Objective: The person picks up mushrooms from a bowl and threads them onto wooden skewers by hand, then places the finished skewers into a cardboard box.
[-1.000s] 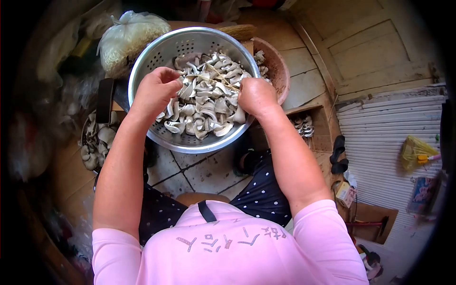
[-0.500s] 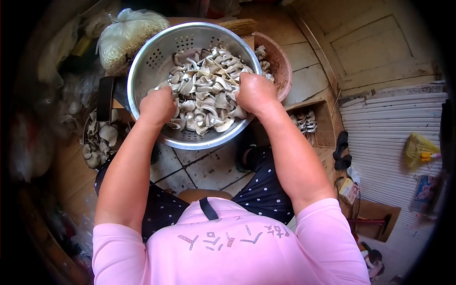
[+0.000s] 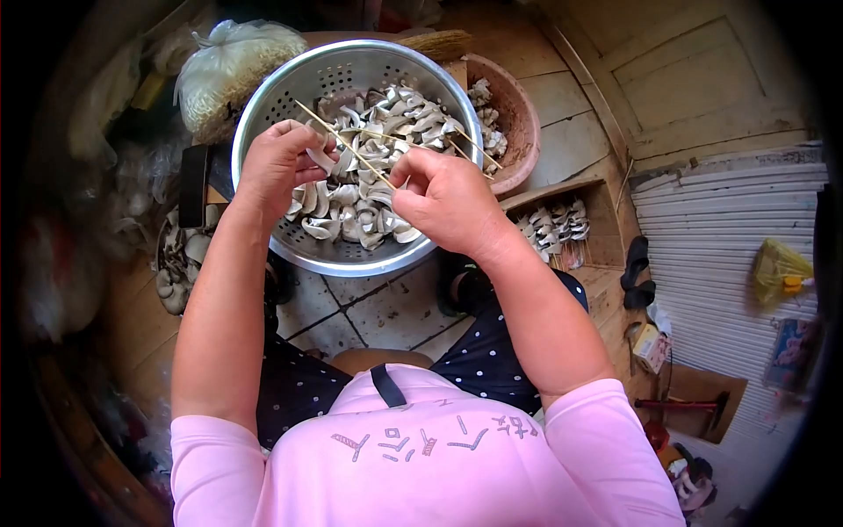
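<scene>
A large perforated metal colander (image 3: 351, 262) holds a heap of torn grey-white oyster mushroom pieces (image 3: 360, 215). Over its left side, my left hand (image 3: 277, 165) pinches one curved mushroom piece (image 3: 323, 161). My right hand (image 3: 457, 200), over the right side, grips a thin wooden skewer (image 3: 351, 152) between thumb and forefinger; its tip points up and left, past the left fingers. More skewer ends (image 3: 479, 149) jut out beyond the right knuckles. Another thin stick (image 3: 386, 136) lies across the mushrooms. I see no mushroom on the pinched skewer.
A pink basin (image 3: 518, 123) with mushroom bits stands behind the colander at right. Skewered mushrooms (image 3: 558, 227) fill part of a box (image 3: 606, 211) by my right forearm. Whole mushrooms (image 3: 180, 263) lie at left; a full plastic bag (image 3: 233, 75) sits at back left.
Both hands have come up off the heap of mushrooms and closer together. The skewer in my right hand and the mushroom piece in my left now show plainly.
</scene>
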A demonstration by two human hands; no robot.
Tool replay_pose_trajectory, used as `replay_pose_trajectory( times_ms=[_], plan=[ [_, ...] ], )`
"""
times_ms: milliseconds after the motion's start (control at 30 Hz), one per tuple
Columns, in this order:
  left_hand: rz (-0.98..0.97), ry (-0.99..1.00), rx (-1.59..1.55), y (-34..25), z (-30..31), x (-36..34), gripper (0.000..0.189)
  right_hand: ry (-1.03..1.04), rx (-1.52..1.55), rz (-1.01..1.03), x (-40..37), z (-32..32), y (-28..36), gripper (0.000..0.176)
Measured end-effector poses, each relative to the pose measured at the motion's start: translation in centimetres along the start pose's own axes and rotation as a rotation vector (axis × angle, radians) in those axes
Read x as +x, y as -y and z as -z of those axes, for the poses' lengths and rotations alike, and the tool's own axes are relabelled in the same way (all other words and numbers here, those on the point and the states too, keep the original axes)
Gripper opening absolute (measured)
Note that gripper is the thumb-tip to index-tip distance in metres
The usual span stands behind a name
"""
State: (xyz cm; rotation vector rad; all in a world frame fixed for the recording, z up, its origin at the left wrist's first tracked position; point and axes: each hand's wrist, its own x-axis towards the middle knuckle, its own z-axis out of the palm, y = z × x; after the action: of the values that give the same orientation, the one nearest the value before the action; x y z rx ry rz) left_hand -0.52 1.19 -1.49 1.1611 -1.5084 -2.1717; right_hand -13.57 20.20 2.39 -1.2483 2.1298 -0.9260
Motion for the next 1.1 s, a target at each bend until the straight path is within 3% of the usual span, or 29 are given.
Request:
replay_pose_trajectory(
  times_ms=[167, 400, 567, 700, 833, 1100],
  plan=[
    [-0.064, 0.048, -0.249, 0.0, 0.2, -0.2, 0.014, 0.075, 0.254, -0.125, -0.2, 0.2, 0.3, 0.013],
    [-0.118, 0.052, -0.585, 0.4, 1.9, 0.8, 0.022, -0.081, 0.372, -0.128, 0.2, 0.4, -0.2, 0.014],
    [-0.162, -0.053, -0.643, 0.4, 2.4, 1.3, 0.019, -0.092, 0.255, -0.147, 0.2, 0.6, -0.3, 0.014],
    [-0.18, -0.191, -0.675, 0.5, 2.7, 1.8, 0.018, -0.089, 0.383, -0.125, -0.3, 0.7, 0.2, 0.014],
    [-0.173, -0.195, -0.718, 0.3, 2.8, 1.9, 0.018, -0.049, 0.32, -0.02, -0.6, 0.3, -0.1, 0.013],
    [-0.164, -0.183, -0.713, 0.0, 2.8, 1.7, 0.018, -0.038, 0.297, -0.048, -0.7, 0.6, 0.3, 0.016]
  ],
)
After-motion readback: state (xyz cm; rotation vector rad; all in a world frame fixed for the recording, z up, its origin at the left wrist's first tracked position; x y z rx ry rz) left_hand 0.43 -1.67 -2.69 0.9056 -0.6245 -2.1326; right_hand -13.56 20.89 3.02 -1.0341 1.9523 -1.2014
